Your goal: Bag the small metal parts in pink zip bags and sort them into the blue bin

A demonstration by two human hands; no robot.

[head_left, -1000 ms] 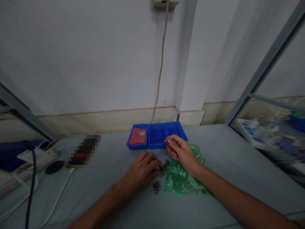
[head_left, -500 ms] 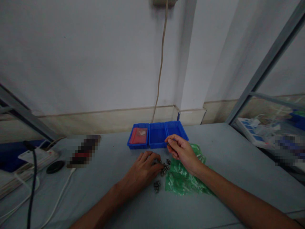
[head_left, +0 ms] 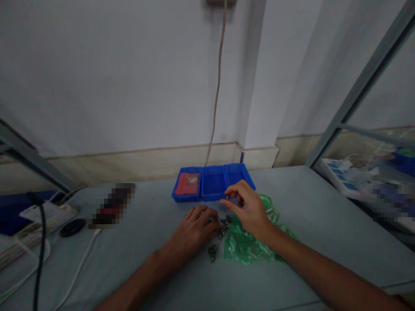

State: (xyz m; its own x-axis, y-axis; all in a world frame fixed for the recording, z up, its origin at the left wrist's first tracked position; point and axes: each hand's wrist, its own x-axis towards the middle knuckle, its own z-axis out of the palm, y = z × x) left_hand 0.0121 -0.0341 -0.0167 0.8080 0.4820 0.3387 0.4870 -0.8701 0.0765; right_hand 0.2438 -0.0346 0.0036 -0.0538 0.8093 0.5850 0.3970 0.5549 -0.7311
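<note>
Between the thumb and fingertips of my right hand (head_left: 248, 207) is a small metal part (head_left: 228, 197), held just in front of the blue trays. My left hand (head_left: 197, 222) rests on the table with its fingers curled in at the left edge of a pile of small metal parts (head_left: 223, 231); what those fingers hold is mostly hidden. A smaller cluster of metal parts (head_left: 212, 252) lies nearer to me. Under my right wrist spreads a crumpled green plastic bag (head_left: 243, 246).
Three joined blue trays (head_left: 213, 183) stand towards the wall; the left one contains a red packet (head_left: 187, 184). To the left lie a blurred-out dark object (head_left: 113, 207) with a white cable, a black disc (head_left: 73, 227) and a power strip (head_left: 61, 218). Metal frame posts (head_left: 343, 112) flank the table.
My right hand has turned, its thumb now lower and straighter, so the small metal part shows between the fingertips. My left hand stays at the pile, nearly unmoved.
</note>
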